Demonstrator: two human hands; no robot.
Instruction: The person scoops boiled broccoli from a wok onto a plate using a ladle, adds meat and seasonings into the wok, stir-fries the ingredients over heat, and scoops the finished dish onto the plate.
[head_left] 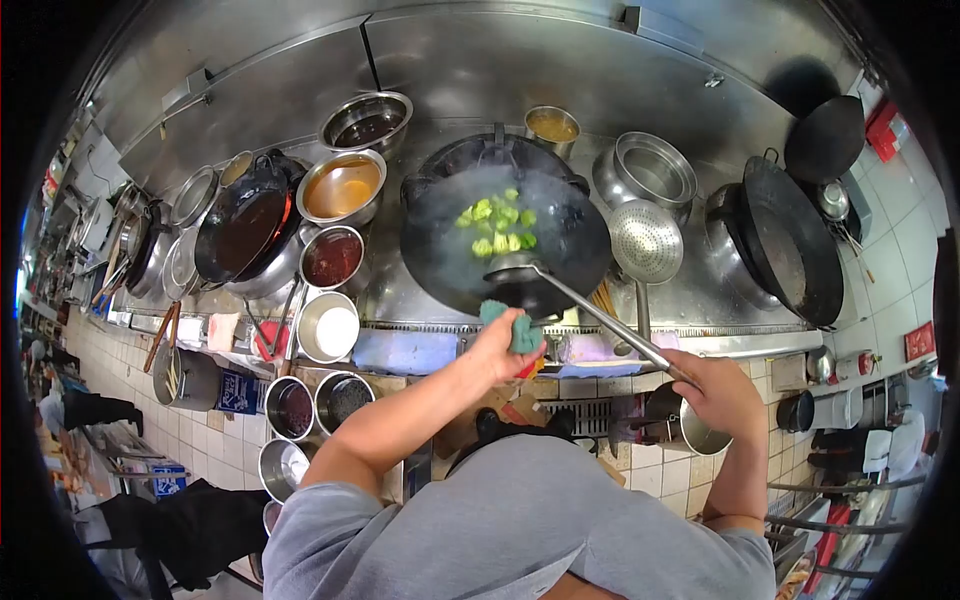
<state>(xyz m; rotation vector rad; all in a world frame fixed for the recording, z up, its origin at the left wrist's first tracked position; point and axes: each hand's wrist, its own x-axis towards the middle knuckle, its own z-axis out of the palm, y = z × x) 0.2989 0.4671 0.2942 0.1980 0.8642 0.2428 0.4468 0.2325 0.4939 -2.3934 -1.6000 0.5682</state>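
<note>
A black wok sits on the burner in front of me with steam rising from it. Several pieces of green vegetable lie in its middle. At the wok's near rim, my left hand is closed around a folded green cloth; the cloth covers the part of the rim or handle it grips. My right hand is wrapped round the end of a long metal handle. That handle belongs to a ladle, whose bowl is inside the wok, just nearer to me than the vegetables.
A perforated skimmer rests right of the wok, beside a metal pot. On the left stand bowls of orange liquid and red sauce, plus a white-filled container. Other woks flank both sides.
</note>
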